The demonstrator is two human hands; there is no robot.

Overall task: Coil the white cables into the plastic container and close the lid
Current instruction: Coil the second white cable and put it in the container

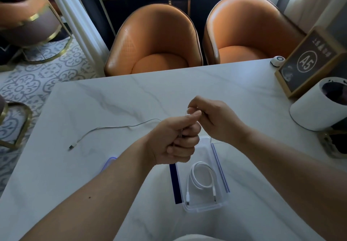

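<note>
Head view, hands (173, 141) gripping cable (112, 128), container (219, 165) below

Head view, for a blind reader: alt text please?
Both hands, left hand and right hand, wind a thin white cable above an open clear container that holds one coiled cable, on a marble table.

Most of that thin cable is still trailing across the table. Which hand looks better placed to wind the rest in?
Probably the right hand. The left hand is fisted around the thin cable, anchoring it, while the right pinches it at the fingertips and is freer to loop it. One cable already lies coiled in the container.
</note>
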